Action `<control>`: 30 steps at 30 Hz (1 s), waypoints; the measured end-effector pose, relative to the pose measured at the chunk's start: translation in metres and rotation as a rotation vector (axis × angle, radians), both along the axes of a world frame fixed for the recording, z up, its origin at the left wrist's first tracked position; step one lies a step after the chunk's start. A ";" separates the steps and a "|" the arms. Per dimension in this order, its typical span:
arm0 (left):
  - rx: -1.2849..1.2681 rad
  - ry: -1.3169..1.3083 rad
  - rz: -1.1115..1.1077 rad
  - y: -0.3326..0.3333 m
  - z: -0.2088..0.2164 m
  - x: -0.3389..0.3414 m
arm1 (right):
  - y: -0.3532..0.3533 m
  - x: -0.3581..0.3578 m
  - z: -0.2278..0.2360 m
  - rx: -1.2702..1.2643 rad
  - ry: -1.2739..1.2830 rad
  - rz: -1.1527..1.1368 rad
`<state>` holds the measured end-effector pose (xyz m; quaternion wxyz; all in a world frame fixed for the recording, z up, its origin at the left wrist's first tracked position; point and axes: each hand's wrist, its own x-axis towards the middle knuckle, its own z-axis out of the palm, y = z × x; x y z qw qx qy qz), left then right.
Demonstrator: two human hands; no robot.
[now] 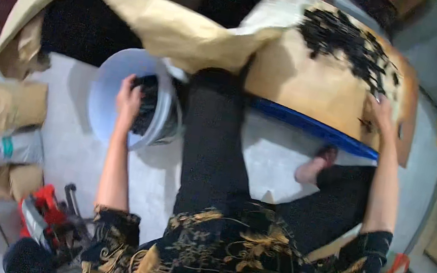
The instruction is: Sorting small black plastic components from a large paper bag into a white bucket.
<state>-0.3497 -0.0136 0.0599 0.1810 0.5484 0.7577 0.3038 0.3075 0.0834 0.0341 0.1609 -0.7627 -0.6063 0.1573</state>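
My left hand is inside a whitish plastic bucket, its fingers curled at dark pieces. Black pieces lie in the bucket, too blurred to tell their kind. Out to the right, my right hand rests on a tan board, fingers drawn together at the edge of a heap of small black strip-like pieces. Whatever is between those fingertips is too small to make out. A few loose dark pieces lie beside that hand.
A big tan paper-like sack with black contents gapes in front. Blue edging runs under the board. Packages and a red-and-grey tool-like object lie on the floor at left. My legs stand between bucket and board.
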 end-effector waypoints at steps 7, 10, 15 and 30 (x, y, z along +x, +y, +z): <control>0.437 0.054 0.018 -0.014 0.051 0.062 | -0.030 -0.035 0.021 0.063 -0.018 -0.060; 0.528 -0.134 -0.249 -0.029 0.086 0.133 | -0.026 -0.045 0.018 0.086 0.029 -0.078; 0.057 -0.767 -0.685 -0.030 0.082 0.242 | -0.042 -0.073 0.034 0.319 0.240 0.072; -0.849 -1.734 -0.894 -0.012 0.032 0.287 | -0.146 -0.163 0.094 0.360 0.023 0.842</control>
